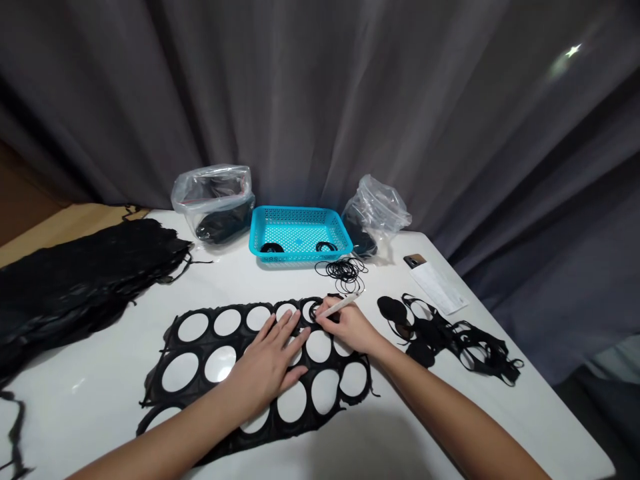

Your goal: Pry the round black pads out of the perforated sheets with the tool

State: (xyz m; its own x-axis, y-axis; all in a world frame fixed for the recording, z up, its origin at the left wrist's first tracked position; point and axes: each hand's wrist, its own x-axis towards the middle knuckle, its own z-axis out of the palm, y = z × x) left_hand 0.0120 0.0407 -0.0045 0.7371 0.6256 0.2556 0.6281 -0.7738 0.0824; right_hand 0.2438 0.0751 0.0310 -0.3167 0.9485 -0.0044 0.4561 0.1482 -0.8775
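A black fabric sheet with rows of round holes (200, 387) lies flat on the white table. My left hand (273, 357) rests palm down on its middle, fingers stretched out and somewhat apart. Near the sheet's far edge, my right hand (347, 323) is closed around a slim white pen-like tool (340, 305). The tool's lower end is at a hole near the upper right corner, where dark curved lines show; its tip is too small to make out. Just beyond that hand lies a loose tangle of thin black rings (345, 270).
A blue basket (300, 255) holding black rings stands at the back between two clear plastic bags (213, 183) (383, 207) with black contents. A black fabric pile (85, 280) lies left. Cut black scraps (440, 333), a phone (414, 261) and white paper (437, 287) lie right.
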